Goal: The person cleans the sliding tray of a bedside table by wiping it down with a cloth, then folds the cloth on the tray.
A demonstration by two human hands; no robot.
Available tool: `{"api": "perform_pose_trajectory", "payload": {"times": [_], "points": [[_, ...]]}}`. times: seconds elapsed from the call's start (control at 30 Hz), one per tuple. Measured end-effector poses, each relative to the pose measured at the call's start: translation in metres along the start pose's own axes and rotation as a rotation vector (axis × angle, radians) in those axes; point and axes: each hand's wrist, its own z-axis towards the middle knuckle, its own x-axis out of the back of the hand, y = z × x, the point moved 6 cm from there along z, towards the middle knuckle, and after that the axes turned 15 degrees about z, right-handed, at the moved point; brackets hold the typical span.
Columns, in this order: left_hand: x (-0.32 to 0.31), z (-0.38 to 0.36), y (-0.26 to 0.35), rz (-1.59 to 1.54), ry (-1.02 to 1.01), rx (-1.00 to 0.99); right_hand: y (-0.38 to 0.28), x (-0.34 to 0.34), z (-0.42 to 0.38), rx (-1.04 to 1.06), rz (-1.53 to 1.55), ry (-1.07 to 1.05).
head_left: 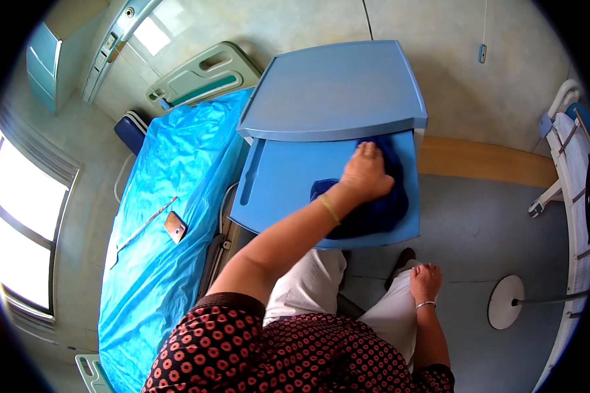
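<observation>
My left hand (pixel 367 175), with a yellow band at the wrist, presses on a dark blue cloth (pixel 390 203). Its fingers are bent over the cloth near the inner edge of a pulled-out blue tray (pixel 285 190). That tray sticks out below the blue top (pixel 337 88) of a bedside cabinet, and the cloth lies bunched over its right half. On my right knee rests my right hand (pixel 426 283), wearing a silver bracelet. It holds nothing, and its fingers lie over the light trouser leg (pixel 396 308).
To the left is a bed under a blue plastic sheet (pixel 157 281), with a phone (pixel 175 226) and a thin stick (pixel 144 226) on it. Another bed frame (pixel 570 196) stands at the right. A round white base (pixel 506 302) with a pole is on the grey floor.
</observation>
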Motion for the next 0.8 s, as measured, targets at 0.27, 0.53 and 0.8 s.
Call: {"api": "perform_pose_trajectory", "payload": {"times": [0.27, 0.53, 0.8], "points": [[-0.002, -0.009, -0.026, -0.152, 0.052, 0.028, 0.009, 0.007, -0.008, -0.047, 0.017, 0.023], [-0.036, -0.057, -0.152, 0.112, 0.042, 0.323, 0.009, 0.008, -0.006, -0.032, 0.05, 0.024], [-0.048, -0.031, -0.111, 0.225, 0.01, 0.046, 0.005, -0.002, 0.002, -0.028, 0.025, -0.031]]}}
